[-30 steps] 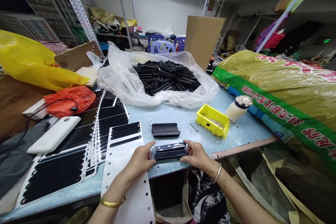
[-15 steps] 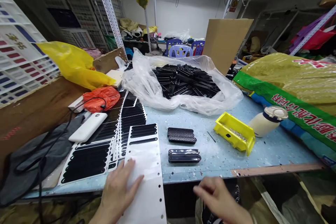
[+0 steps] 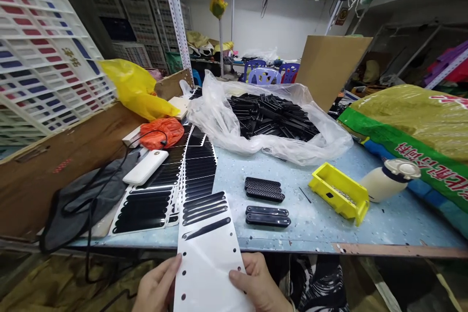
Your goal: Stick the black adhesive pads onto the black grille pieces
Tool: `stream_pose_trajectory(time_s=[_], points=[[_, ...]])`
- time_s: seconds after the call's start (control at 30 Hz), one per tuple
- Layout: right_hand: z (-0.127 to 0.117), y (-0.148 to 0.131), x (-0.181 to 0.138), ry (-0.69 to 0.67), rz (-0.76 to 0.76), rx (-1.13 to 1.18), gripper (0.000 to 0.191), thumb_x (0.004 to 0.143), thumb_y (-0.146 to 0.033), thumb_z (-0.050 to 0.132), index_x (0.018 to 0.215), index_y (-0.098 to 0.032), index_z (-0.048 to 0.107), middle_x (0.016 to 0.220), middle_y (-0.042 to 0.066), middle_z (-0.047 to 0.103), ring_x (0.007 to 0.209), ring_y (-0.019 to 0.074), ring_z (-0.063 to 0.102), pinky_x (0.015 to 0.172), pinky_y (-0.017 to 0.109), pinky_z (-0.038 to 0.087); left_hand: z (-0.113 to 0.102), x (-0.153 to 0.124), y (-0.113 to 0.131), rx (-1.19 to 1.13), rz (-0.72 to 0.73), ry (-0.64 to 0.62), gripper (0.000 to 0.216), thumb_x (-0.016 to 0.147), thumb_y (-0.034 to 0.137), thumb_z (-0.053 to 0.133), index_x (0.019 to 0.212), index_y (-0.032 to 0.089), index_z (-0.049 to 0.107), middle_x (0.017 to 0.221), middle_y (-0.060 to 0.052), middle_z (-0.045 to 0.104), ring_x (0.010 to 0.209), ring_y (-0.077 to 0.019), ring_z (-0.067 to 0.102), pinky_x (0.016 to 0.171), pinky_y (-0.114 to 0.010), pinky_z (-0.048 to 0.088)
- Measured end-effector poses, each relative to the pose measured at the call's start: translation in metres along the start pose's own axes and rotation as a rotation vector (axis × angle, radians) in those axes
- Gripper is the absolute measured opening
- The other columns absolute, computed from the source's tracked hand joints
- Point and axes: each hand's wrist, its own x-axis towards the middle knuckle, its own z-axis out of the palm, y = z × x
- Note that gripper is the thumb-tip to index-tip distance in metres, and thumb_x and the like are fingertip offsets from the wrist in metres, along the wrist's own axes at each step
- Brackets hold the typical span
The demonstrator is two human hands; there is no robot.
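Note:
A white backing sheet [image 3: 210,265] with several long black stickers at its far end is held between my two hands, partly past the table's front edge. One sticker [image 3: 208,228] lies slightly askew, apart from the row above it. My left hand [image 3: 160,282] pinches the sheet's left edge. On the opposite edge, my right hand [image 3: 259,280] grips with the thumb on top. Just beyond, on the blue table, lie two smooth black bars [image 3: 267,216] side by side. Behind them sits a small group of textured black bars [image 3: 263,188].
More black sticker sheets [image 3: 144,209] lie at left beside a white power bank [image 3: 145,167] and an orange bag [image 3: 161,133]. A clear plastic bag [image 3: 215,117] of black parts stands at the back. At right are a yellow bin [image 3: 338,195] of small metal pieces and a bottle [image 3: 383,183].
My right hand has moved left and taken the sheet's right edge. My left hand has shifted from lying on the sheet to gripping its left edge. The sheet has come nearer and the view has turned left.

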Motion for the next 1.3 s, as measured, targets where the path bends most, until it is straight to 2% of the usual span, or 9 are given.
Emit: stream_pose_trajectory(time_s=[0.13, 0.23, 0.37, 0.47, 0.57, 0.77, 0.97, 1.17, 1.3], points=[[-0.011, 0.006, -0.005, -0.011, 0.048, -0.133, 0.049, 0.067, -0.053, 0.077, 0.089, -0.009, 0.075, 0.072, 0.009, 0.071, 0.064, 0.0197, 0.064, 0.064, 0.031, 0.049, 0.024, 0.001, 0.018, -0.262, 0.013, -0.082, 0.041, 0.052, 0.034, 0.087, 0.086, 0.015, 0.075, 0.071, -0.006, 0.075, 0.063, -0.0236, 0.068, 0.057, -0.029, 0.052], [-0.029, 0.004, -0.007, 0.106, -0.018, -0.406, 0.044, 0.069, -0.055, 0.074, 0.075, -0.011, 0.073, 0.063, 0.006, 0.067, 0.058, 0.0171, 0.060, 0.057, 0.026, 0.048, 0.033, 0.001, 0.026, -0.304, 0.064, -0.151, 0.031, 0.056, 0.031, 0.085, 0.080, 0.013, 0.075, 0.066, -0.007, 0.073, 0.057, -0.0187, 0.064, 0.057, -0.026, 0.050], [-0.041, -0.021, -0.003, 0.386, -0.417, -0.958, 0.037, 0.072, -0.043, 0.073, 0.052, -0.016, 0.059, 0.043, -0.003, 0.048, 0.041, 0.0095, 0.042, 0.041, 0.021, 0.032, 0.037, 0.005, 0.034, -0.284, 0.158, -0.127, 0.025, 0.055, 0.029, 0.085, 0.065, 0.011, 0.070, 0.059, -0.004, 0.069, 0.051, -0.0131, 0.058, 0.052, -0.022, 0.045], [-0.023, -0.041, 0.011, 0.280, -0.747, -1.142, 0.017, 0.082, -0.029, 0.064, 0.072, -0.016, 0.068, 0.053, -0.001, 0.053, 0.046, 0.0110, 0.048, 0.045, 0.022, 0.036, 0.044, 0.010, 0.037, -0.288, 0.220, -0.131, 0.026, 0.054, 0.028, 0.085, 0.068, 0.013, 0.069, 0.060, -0.002, 0.068, 0.052, -0.0130, 0.058, 0.056, -0.023, 0.046], [0.003, -0.044, 0.034, 0.162, -0.878, -1.139, 0.017, 0.088, -0.021, 0.053, 0.095, -0.015, 0.068, 0.064, 0.003, 0.058, 0.055, 0.0138, 0.054, 0.052, 0.024, 0.042, 0.053, 0.013, 0.038, -0.270, 0.254, -0.159, 0.029, 0.057, 0.031, 0.083, 0.076, 0.014, 0.069, 0.059, 0.000, 0.065, 0.052, -0.0132, 0.056, 0.056, -0.025, 0.046], [0.030, -0.029, 0.069, 0.147, -0.598, -1.111, 0.024, 0.083, -0.031, 0.058, 0.092, -0.012, 0.070, 0.066, 0.004, 0.060, 0.055, 0.0140, 0.054, 0.052, 0.025, 0.043, 0.055, 0.017, 0.035, -0.175, 0.382, -0.145, 0.021, 0.073, 0.034, 0.070, 0.066, 0.015, 0.064, 0.061, 0.001, 0.058, 0.057, -0.0116, 0.050, 0.057, -0.022, 0.040], [0.038, -0.033, 0.073, 0.149, -0.296, -0.777, 0.037, 0.077, -0.049, 0.067, 0.081, -0.012, 0.072, 0.062, 0.003, 0.062, 0.055, 0.0134, 0.053, 0.050, 0.024, 0.042, 0.060, 0.021, 0.041, -0.072, 0.438, -0.207, 0.024, 0.072, 0.025, 0.066, 0.053, 0.015, 0.056, 0.055, 0.003, 0.048, 0.056, -0.0101, 0.041, 0.053, -0.020, 0.034], [0.034, -0.037, 0.081, 0.120, -0.258, -0.564, 0.038, 0.074, -0.052, 0.069, 0.073, -0.014, 0.073, 0.052, 0.001, 0.061, 0.046, 0.0120, 0.052, 0.045, 0.023, 0.042, 0.067, 0.017, 0.045, -0.069, 0.382, -0.293, 0.024, 0.075, 0.033, 0.066, 0.061, 0.014, 0.064, 0.057, 0.000, 0.057, 0.056, -0.0123, 0.048, 0.055, -0.022, 0.038], [0.013, -0.063, 0.085, 0.261, -0.308, -0.397, 0.036, 0.071, -0.048, 0.074, 0.076, -0.012, 0.074, 0.051, 0.001, 0.062, 0.041, 0.0108, 0.053, 0.041, 0.022, 0.043, 0.061, 0.038, 0.046, -0.010, 0.397, -0.092, 0.023, 0.072, 0.037, 0.065, 0.062, 0.016, 0.062, 0.058, 0.000, 0.058, 0.058, -0.0152, 0.053, 0.057, -0.025, 0.041]])
